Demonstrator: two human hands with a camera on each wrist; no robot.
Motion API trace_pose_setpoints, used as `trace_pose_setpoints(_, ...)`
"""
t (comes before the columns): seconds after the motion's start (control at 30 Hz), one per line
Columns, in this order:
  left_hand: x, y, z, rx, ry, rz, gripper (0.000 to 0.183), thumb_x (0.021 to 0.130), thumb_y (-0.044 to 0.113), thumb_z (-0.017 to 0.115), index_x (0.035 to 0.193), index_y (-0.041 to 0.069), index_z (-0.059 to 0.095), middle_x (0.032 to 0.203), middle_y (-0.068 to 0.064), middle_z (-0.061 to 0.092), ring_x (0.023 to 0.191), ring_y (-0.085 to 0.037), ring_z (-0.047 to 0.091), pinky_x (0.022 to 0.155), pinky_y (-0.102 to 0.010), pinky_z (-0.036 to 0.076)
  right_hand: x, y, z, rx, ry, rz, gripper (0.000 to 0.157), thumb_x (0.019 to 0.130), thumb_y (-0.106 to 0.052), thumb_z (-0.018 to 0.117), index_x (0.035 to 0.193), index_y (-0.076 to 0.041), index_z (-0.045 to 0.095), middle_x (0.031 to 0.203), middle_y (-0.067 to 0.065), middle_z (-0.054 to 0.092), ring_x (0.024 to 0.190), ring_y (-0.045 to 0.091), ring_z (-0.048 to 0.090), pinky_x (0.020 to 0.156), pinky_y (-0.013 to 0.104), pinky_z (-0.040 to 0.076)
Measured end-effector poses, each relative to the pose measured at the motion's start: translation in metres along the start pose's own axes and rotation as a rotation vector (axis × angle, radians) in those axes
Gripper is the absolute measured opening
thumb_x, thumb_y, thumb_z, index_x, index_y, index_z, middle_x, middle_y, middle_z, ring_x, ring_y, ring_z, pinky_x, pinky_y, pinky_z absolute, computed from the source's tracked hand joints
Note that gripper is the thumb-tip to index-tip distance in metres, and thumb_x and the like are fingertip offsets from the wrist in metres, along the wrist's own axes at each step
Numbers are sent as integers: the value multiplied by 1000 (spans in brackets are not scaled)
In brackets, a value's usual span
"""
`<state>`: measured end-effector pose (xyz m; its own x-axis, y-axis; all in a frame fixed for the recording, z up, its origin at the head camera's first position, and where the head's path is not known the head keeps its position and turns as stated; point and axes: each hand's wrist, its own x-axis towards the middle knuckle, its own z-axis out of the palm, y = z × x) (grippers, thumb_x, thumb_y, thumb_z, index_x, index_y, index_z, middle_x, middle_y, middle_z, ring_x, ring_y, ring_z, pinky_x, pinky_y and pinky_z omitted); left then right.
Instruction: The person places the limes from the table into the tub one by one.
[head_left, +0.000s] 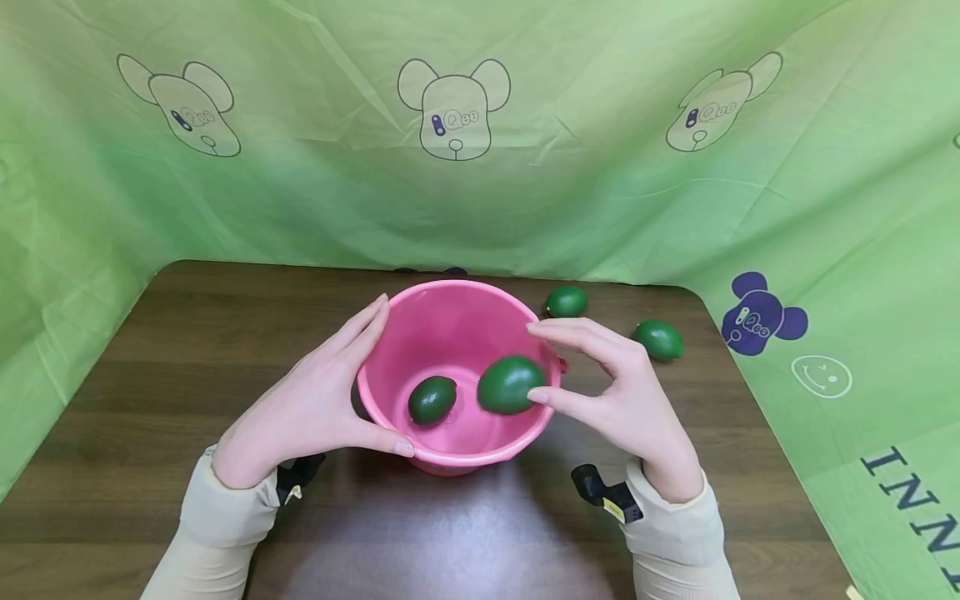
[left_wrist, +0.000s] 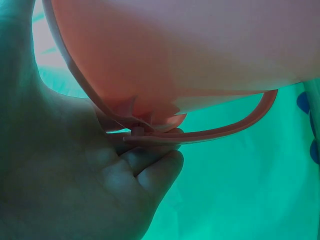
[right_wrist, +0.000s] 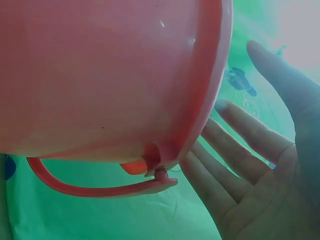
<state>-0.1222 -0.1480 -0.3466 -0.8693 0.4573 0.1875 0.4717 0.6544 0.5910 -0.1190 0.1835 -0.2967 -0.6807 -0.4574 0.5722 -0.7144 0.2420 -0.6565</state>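
Note:
A pink bucket point(head_left: 457, 454) is in the middle of the head view, its mouth facing up. My left hand point(head_left: 322, 392) grips its left side, thumb on the near rim and fingers along the far left rim. In the left wrist view, fingers also lie behind the bucket handle point(left_wrist: 220, 134). One lime point(head_left: 432, 401) lies on the bucket's bottom. Another lime point(head_left: 512, 384), looking larger, appears higher up within the mouth by my right thumb. My right hand point(head_left: 626, 383) is at the right rim, fingers and thumb spread apart. The right wrist view shows nothing held in them.
Two more limes lie on the brown wooden table point(head_left: 187, 350) behind my right hand: one lime point(head_left: 566, 301) near the bucket's far right, another lime point(head_left: 659, 340) closer to the table's right edge. A green printed cloth point(head_left: 315, 200) hangs around the back and sides.

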Motion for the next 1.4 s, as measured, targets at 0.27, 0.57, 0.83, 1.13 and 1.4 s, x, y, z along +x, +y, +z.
trace_pose_setpoints(0.27, -1, 0, 1, -5, 1, -5, 143, 57, 84, 78, 165, 20, 9, 168, 16, 1, 151, -15, 17, 113, -46, 35, -1, 2, 0, 19, 0, -10, 62, 65, 19, 84, 124, 8, 67, 119, 17, 69, 89, 26, 60, 84, 31, 51)
trace_pose_setpoints(0.57, 0, -1, 0, -2, -3, -1, 143, 57, 84, 78, 165, 20, 9, 168, 15, 1, 152, -16, 16, 113, -46, 34, -1, 1, 0, 13, -3, 0, 62, 66, 18, 84, 124, 8, 67, 120, 17, 68, 91, 26, 61, 85, 31, 51)
trace_pose_setpoints(0.83, 0, -1, 0, -4, 0, 5, 144, 57, 84, 78, 165, 19, 9, 168, 15, 1, 151, -16, 16, 113, -46, 35, -1, 1, -1, 7, 1, 2, 64, 66, 19, 83, 126, 6, 67, 122, 20, 67, 98, 27, 63, 91, 29, 50)
trace_pose_setpoints(1.13, -1, -1, 0, -3, -2, 6, 144, 57, 85, 78, 165, 19, 9, 168, 14, 1, 152, -15, 15, 114, -46, 33, -1, -1, -3, -3, 10, 18, 66, 66, 19, 84, 128, 6, 66, 124, 17, 67, 107, 29, 63, 99, 33, 48)
trace_pose_setpoints(1.4, 0, -1, 1, -5, -2, 0, 144, 56, 84, 78, 165, 19, 10, 168, 16, 0, 151, -15, 16, 113, -47, 34, -3, -1, -5, -16, 32, 26, 66, 66, 20, 83, 128, 10, 64, 129, 22, 64, 124, 28, 58, 107, 36, 43)
